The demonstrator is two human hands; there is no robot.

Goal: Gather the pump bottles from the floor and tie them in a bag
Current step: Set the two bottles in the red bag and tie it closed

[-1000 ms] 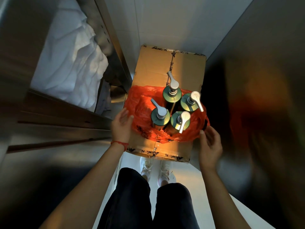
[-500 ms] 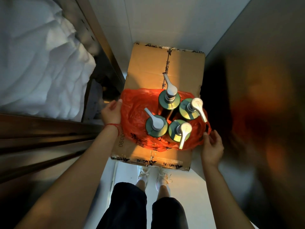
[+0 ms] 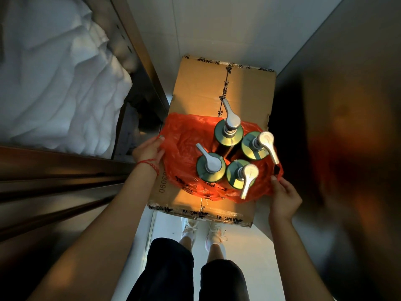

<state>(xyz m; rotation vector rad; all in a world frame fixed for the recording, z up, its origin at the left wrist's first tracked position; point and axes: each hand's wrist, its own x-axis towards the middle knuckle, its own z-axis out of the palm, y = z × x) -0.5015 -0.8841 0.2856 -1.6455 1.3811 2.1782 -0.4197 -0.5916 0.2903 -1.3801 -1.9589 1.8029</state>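
Note:
Several green pump bottles (image 3: 210,169) with silver pump heads stand upright inside an orange plastic bag (image 3: 183,144), which lies spread open on a taped cardboard box (image 3: 201,88). My left hand (image 3: 148,152), with a red string at the wrist, grips the bag's left edge. On the far side, my right hand (image 3: 283,197) has its fingertips on the bag's right edge near a handle loop; how firm the grip is I cannot tell.
White fabric (image 3: 56,79) is piled on a metal shelf at the left, with metal rails (image 3: 65,179) below it. A dark steel wall (image 3: 347,127) stands close on the right. White floor (image 3: 249,257) shows below the box, by my legs and shoes.
My left hand has moved up the bag's left side and closed on its edge. My right hand stays at the bag's right edge. The view has come closer to the box.

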